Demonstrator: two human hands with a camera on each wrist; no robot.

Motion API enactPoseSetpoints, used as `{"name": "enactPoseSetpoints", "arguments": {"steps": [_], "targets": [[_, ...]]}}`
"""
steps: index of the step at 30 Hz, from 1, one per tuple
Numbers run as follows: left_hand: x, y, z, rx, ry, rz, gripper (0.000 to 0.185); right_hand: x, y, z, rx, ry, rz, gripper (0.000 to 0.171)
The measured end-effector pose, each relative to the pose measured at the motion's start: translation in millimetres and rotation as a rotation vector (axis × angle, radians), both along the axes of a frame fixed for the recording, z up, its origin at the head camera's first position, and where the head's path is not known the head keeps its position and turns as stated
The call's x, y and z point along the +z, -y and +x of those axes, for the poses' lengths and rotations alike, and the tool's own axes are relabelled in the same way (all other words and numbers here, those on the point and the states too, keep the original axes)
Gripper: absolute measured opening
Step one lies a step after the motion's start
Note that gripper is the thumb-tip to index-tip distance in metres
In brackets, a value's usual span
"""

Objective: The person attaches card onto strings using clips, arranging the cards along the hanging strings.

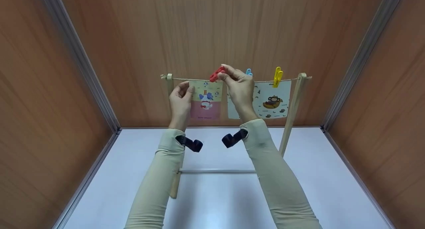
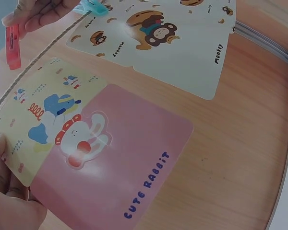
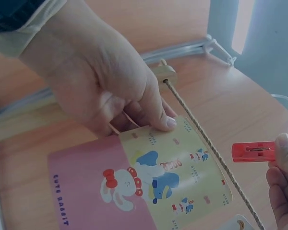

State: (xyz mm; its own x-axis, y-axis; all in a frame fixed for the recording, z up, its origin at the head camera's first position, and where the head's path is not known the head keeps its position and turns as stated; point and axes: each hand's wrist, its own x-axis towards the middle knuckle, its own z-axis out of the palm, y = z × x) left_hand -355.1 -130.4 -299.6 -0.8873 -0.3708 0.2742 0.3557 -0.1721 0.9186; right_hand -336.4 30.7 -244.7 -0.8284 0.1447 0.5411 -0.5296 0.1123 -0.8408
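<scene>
The rabbit card (image 1: 206, 100) hangs against the string (image 1: 199, 80), just right of the rack's left post (image 1: 169, 83), and everything here is best placed from that string. The left hand (image 1: 181, 101) pinches the card's upper left corner, thumb in front and fingers behind, holding its top edge up at the string. The right hand (image 1: 238, 86) pinches the red peg (image 1: 217, 74) by its tail end, with the peg's mouth just above the string near the card's upper right corner; whether that mouth is squeezed open cannot be told from these views. Further right along the string the monkey card (image 1: 273, 102) already hangs under a blue peg (image 1: 248, 72) and a yellow peg (image 1: 277, 76). To do this step well, I judge, keep the left pinch steady so the card's edge lies level behind the string, squeeze the peg wide, bring it straight down over string and card together, and release only once both sit deep in the mouth. Let go with the left hand last.
</scene>
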Motion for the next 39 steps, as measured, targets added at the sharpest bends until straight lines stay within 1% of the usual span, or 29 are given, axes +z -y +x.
{"name": "enactPoseSetpoints", "arguments": {"steps": [6, 10, 16, 24, 34, 39], "targets": [[-1.2, 1.6, 0.4, -0.002, 0.003, -0.021, 0.025, -0.1, 2.7, -2.6, -0.023, 0.013, 0.014, 0.033], [-0.6, 1.2, -0.2, 0.009, 0.002, -0.032, 0.024, -0.3, 4.1, -4.6, -0.01, 0.019, -0.002, 0.032], [-0.2, 0.4, -0.3, 0.0, -0.009, -0.039, 0.023, 0.6, 6.5, -7.2, 0.001, 0.014, -0.014, 0.031], [-3.5, 2.7, 0.4, -0.016, -0.011, -0.046, 0.022, -1.4, 10.1, -9.4, -0.014, 0.021, 0.044, 0.032], [-3.5, 2.0, 2.4, -0.036, -0.001, -0.076, 0.025, -2.9, 12.2, -8.7, -0.037, 0.023, 0.114, 0.033], [-3.6, 2.1, 2.5, -0.038, 0.002, -0.078, 0.025, -3.7, 13.8, -7.7, -0.014, 0.023, 0.132, 0.033]]}}
